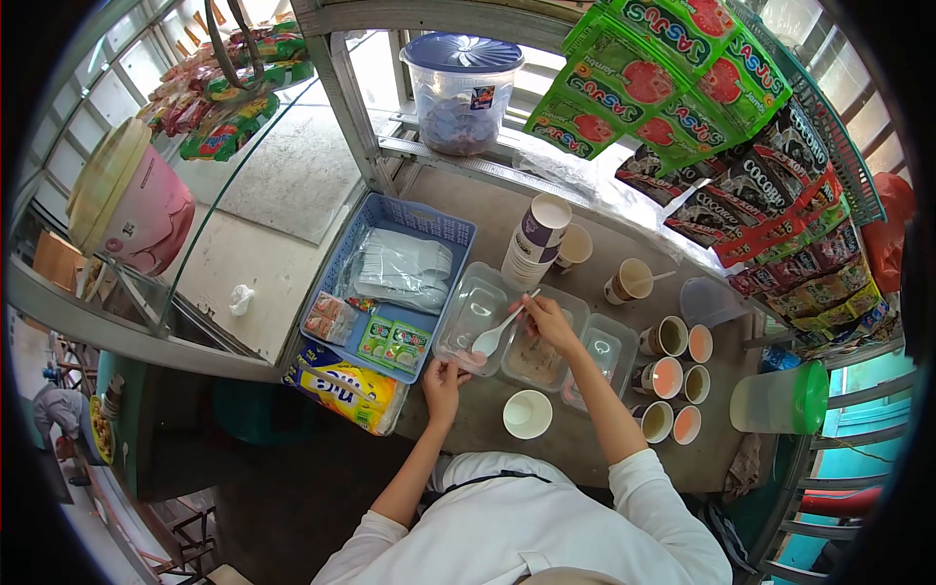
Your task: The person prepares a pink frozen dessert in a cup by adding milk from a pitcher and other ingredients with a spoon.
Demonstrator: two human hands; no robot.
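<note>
My right hand [548,324] is closed around the handle of a white plastic spoon [490,340]. The spoon's bowl hangs over a clear plastic container [476,292] with a little pinkish stuff at its near end. At that container's near left corner, the fingers of my left hand [443,388] grip the rim. To the right stand a second clear container [567,310] with brownish contents and a third clear one [606,341], partly hidden by my right forearm. A white paper cup [527,413] stands upright nearer to me; I cannot make out any contents.
Several filled cups [666,377] stand on the right, beside a green-lidded jar [780,398]. Stacked paper cups [536,244] rise behind the containers. A blue basket [450,226] with plastic-wrapped spoons and sachets is on the left. Drink sachets [673,78] hang at upper right.
</note>
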